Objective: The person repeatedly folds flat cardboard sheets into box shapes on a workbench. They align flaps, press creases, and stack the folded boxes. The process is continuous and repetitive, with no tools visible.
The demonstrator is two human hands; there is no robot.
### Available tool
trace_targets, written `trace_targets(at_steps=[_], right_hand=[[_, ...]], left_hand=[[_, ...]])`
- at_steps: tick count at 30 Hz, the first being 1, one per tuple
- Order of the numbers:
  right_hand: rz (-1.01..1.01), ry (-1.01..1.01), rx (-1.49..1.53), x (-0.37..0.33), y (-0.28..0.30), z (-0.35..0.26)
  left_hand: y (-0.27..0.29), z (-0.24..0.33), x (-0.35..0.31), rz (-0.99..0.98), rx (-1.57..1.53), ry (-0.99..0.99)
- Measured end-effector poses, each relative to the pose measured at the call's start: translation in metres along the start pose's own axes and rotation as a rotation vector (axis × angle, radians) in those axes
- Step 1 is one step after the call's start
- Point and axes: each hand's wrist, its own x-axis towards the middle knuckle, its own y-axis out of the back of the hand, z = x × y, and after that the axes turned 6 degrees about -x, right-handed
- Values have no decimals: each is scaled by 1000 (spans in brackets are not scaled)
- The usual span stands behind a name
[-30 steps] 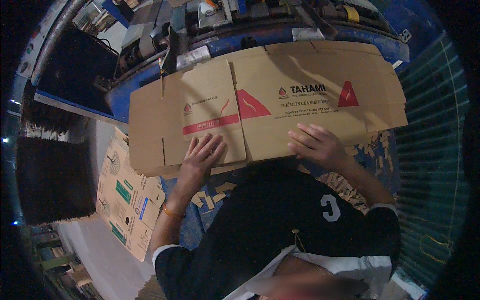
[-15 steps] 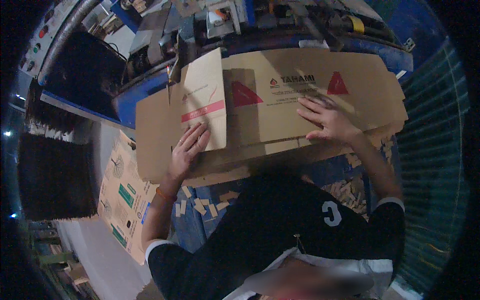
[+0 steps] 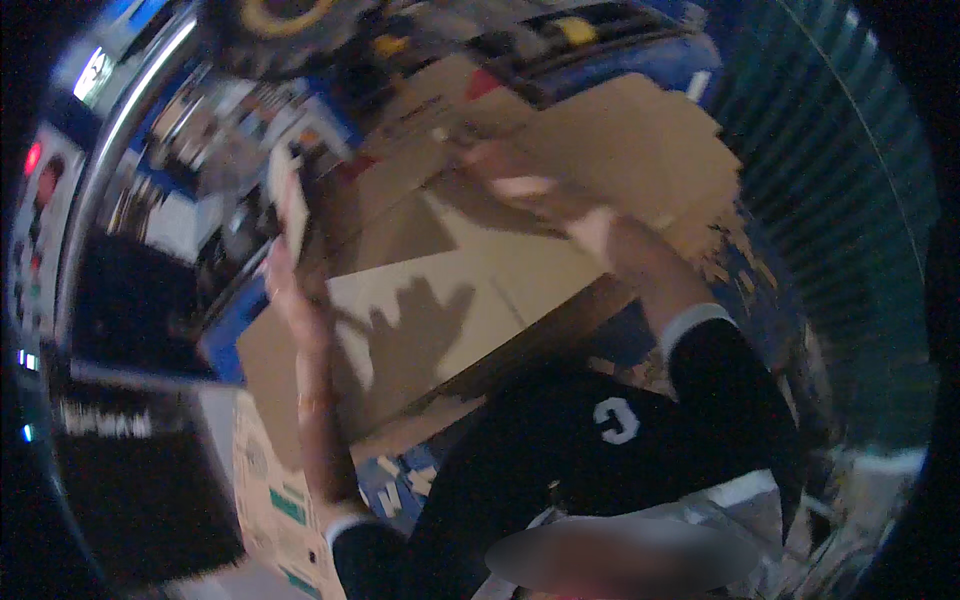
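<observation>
A printed brown cardboard box blank (image 3: 400,190) is raised and tilted over a stack of flat cardboard (image 3: 630,130). Its left flap stands almost edge-on to the view. My left hand (image 3: 290,280) grips that flap, fingers along its edge. Towards the blank's right end, my right hand (image 3: 505,180) holds its near edge; motion smears the fingers. On the pale board beneath lies the shadow of a spread hand.
Machinery with a blue frame (image 3: 640,60) stands behind the stack. A printed cardboard sheet (image 3: 265,480) with green marks lies at lower left. Small cardboard scraps (image 3: 395,485) are strewn beneath. Green ribbed sheeting (image 3: 850,250) hangs at right.
Both hands lay on the flat blank earlier. Now the blank is lifted and turned towards the far left, its left flap upright in my left hand. The whole view has swung left.
</observation>
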Motion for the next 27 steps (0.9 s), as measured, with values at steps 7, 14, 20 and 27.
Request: trace_targets(at_steps=[7,14,20,27], right_hand=[[-57,-802,337,-100,80,58],[209,-1307,-27,-226,46,134],[740,-1182,265,-236,35,168],[1173,-968,697,-216,77,160]], left_hand=[[91,50,-93,203,463,832],[99,81,-163,84,590,1399],[131,66,-152,322,623,1177],[153,29,-148,387,-72,1159]])
